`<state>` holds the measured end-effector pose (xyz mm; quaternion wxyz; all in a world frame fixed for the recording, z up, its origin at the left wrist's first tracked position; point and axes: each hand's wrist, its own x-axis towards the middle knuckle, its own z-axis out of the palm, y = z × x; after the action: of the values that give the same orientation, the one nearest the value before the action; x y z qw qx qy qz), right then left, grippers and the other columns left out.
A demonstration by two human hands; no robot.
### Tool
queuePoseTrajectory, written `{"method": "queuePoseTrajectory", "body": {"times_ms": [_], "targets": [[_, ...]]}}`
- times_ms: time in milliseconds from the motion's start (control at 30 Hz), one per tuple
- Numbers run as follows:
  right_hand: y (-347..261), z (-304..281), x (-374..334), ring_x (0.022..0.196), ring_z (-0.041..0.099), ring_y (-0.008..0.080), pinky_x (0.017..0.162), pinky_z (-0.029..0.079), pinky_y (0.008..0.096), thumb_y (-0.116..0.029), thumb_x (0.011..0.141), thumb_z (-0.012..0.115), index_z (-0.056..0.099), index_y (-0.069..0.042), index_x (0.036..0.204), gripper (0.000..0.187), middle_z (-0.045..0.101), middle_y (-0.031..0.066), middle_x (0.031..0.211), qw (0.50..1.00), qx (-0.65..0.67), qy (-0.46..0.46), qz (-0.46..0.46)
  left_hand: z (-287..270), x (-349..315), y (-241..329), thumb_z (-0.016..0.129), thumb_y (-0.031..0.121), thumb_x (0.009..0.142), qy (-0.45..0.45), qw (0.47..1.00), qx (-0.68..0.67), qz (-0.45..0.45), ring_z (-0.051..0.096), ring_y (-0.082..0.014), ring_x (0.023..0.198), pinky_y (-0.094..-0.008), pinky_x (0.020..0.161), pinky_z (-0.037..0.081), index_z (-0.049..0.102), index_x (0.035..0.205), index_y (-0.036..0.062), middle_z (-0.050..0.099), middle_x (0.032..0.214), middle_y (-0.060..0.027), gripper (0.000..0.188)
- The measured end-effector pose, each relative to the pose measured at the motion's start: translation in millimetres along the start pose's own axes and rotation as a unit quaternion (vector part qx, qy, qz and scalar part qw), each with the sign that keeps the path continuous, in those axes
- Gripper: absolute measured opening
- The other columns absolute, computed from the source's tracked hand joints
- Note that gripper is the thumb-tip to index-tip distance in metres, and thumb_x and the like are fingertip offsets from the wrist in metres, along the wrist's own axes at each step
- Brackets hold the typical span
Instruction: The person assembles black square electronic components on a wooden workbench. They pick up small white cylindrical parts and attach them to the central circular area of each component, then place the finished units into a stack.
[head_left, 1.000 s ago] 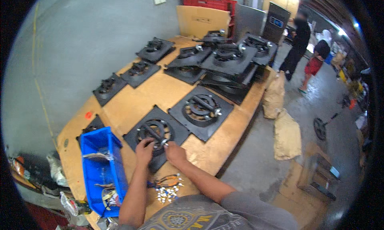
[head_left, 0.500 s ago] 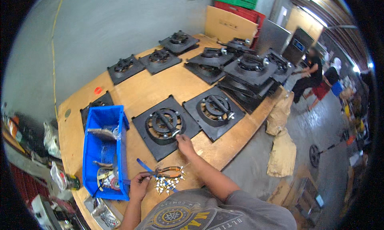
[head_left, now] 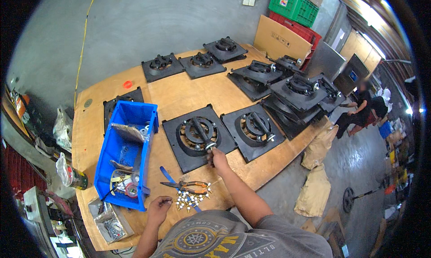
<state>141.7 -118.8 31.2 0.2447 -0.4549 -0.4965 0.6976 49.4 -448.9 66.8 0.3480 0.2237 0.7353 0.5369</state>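
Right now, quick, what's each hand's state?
Left hand: fingers curled; can't tell if holding anything.
Right hand: at the near end of the black burner; grip unclear.

Right hand (head_left: 217, 161): on black burner assembly (head_left: 197, 128). Left hand (head_left: 158, 208): counter's (head_left: 175, 89) near edge, beside small fittings (head_left: 192, 199). Blue bin (head_left: 123, 201): left edge.

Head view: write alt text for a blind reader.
A person's right hand touches the silver end of a round black burner on a square black plate; the left hand is beside small white-and-gold fittings and orange-handled pliers. A blue plastic bin and more black plates share the wooden table.
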Motion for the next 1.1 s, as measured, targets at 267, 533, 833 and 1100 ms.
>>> {"method": "queuePoseTrajectory", "body": {"times_ms": [267,533,833,1100], "targets": [[14.6,7.6,3.8,0.083,0.059,0.0443,0.077,0.046,0.0474,-0.036,0.098,0.043,0.054,0.003,0.095,0.041,0.061,0.0247,0.087,0.929,-0.263,0.101,-0.239,-2.6,10.0,-14.1,0.067,0.008,0.082,0.03,0.997,0.057,0.035,0.062,-0.0139,0.078,-0.028,0.074,0.05,0.068,0.096,-0.0015,0.069,0.086,-0.0078,0.017],[-2.3,15.2,-7.1,0.048,0.041,0.0124,0.043,0.033,0.0277,-0.037,0.099,0.043,0.053,-0.011,0.087,0.03,0.045,-0.0013,0.062,0.979,0.189,-0.028,0.077,5.1,6.3,1.8,0.066,0.007,0.082,-0.009,0.998,0.058,-0.006,0.062,-0.0138,0.078,-0.0277,0.075,0.05,0.068,0.097,-0.002,0.069,0.087,-0.0084,0.018],[-62.3,-19.7,-10.5,0.078,0.063,0.0321,0.067,0.05,0.0451,-0.037,0.094,0.049,0.06,-0.002,0.103,0.037,0.065,0.0155,0.089,0.915,-0.36,0.097,-0.156,-2.0,9.7,-4.4,0.066,0.01,0.082,-0.017,0.997,0.076,0.005,0.062,-0.0164,0.079,-0.0297,0.075,0.05,0.068,0.097,-0.0019,0.069,0.088,-0.0112,0.02],[-116.3,35.6,61.7,0.105,0.061,0.0383,0.09,0.048,0.0465,-0.037,0.077,0.066,0.055,0.002,0.115,0.055,0.063,0.024,0.112,0.798,-0.585,-0.056,-0.134,-13.4,-4.9,-63.1,0.065,0.008,0.082,0.074,0.997,0.015,-0.033,0.062,-0.0168,0.075,-0.0291,0.065,0.05,0.064,0.105,-0.0009,0.067,0.086,-0.0099,0.024]]}}
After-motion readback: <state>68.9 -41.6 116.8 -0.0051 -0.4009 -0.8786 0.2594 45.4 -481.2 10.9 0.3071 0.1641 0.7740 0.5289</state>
